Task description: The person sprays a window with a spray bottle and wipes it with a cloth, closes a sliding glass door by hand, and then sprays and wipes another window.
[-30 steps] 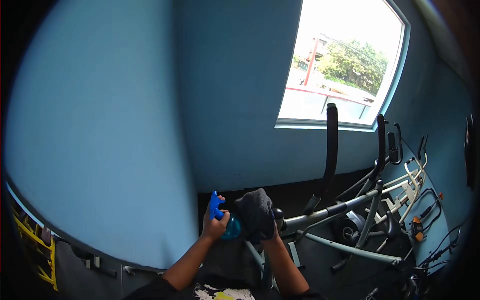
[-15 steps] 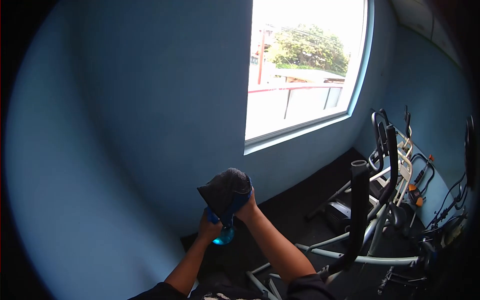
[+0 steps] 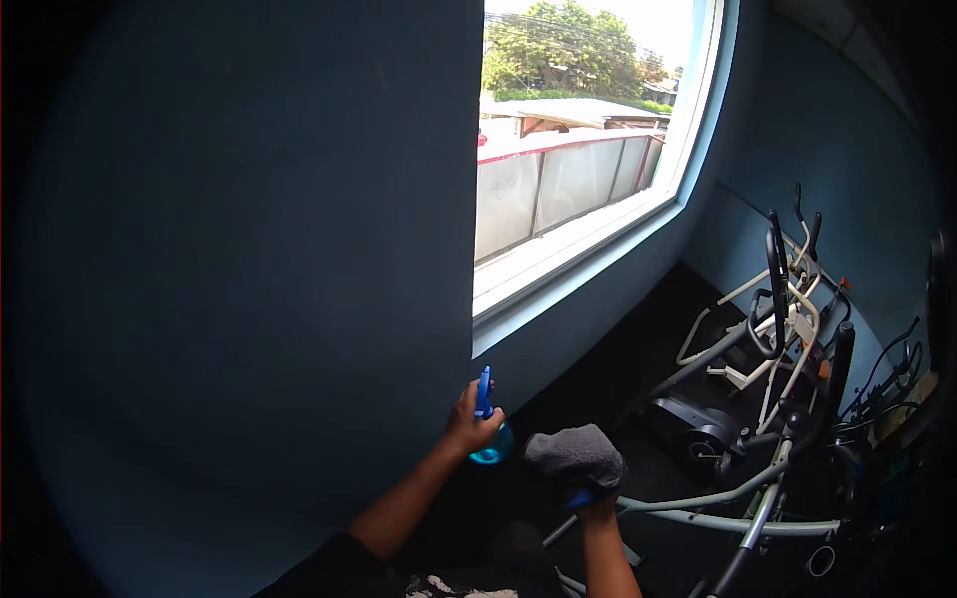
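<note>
My left hand [image 3: 473, 419] is wrapped round the neck of a spray bottle [image 3: 491, 446], which has a blue trigger head and a clear blue body. To its right, my right hand [image 3: 598, 506] holds a grey cloth [image 3: 575, 455] bunched over the fingers, with a bit of blue showing beneath it. The cloth hides most of that hand's fingers. Bottle and cloth are apart, both over the dark floor below the window.
A window [image 3: 568, 189] with a pale sill [image 3: 558, 302] is set in the blue wall [image 3: 249, 249]. Exercise machines with metal frames [image 3: 738, 521] and upright handles stand on the right, close to my right hand. Cables and more equipment lie further right.
The view has swung right and nearer the window. The cloth, in front of the bottle half a second ago, is now lower and to its right. Both hands keep their holds.
</note>
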The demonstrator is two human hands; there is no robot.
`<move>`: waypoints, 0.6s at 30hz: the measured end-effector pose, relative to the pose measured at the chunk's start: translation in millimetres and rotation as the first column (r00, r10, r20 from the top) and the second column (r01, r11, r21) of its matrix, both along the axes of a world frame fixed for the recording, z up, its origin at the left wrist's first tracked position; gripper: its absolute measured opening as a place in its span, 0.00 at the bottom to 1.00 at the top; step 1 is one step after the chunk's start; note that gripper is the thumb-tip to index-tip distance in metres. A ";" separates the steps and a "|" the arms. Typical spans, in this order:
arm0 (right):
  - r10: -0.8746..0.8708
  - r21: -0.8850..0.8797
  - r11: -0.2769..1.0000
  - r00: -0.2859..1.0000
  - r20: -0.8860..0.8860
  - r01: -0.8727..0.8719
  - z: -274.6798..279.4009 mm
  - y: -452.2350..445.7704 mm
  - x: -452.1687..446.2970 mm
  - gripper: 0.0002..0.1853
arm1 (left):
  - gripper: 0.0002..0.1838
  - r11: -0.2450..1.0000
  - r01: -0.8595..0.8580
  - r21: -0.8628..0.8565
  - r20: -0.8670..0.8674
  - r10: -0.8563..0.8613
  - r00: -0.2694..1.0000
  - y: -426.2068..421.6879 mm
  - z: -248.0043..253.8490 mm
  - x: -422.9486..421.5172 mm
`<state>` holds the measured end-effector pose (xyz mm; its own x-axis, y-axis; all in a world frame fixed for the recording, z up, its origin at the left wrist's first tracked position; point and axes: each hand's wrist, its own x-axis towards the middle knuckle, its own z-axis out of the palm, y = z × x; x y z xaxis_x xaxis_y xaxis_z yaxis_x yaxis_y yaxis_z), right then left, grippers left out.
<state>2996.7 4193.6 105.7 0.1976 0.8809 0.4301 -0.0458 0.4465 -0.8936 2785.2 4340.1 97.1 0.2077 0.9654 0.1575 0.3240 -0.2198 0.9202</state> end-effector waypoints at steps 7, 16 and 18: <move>-0.058 -0.146 0.983 0.563 -0.824 -0.114 -86.1 34.4 71.7 0.20 | 0.26 0.984 -0.142 0.105 -0.007 0.143 0.990 112.7 -29.6 65.6; -0.144 -0.300 0.925 0.514 -0.846 -0.235 -151.8 126.3 134.9 0.28 | 0.18 0.906 -0.400 0.138 0.051 0.397 0.917 186.8 -43.6 119.2; -0.082 -0.286 0.920 0.580 -0.810 -0.269 -118.8 151.2 147.0 0.32 | 0.21 0.930 -0.350 0.110 0.067 0.344 0.937 195.5 -38.1 131.5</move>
<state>3143.8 4344.8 -13.1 0.2081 0.9591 -0.1919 -0.8336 0.0712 -0.5478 2916.6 4535.7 59.0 -0.1470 0.9497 0.2767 0.3575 -0.2098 0.9100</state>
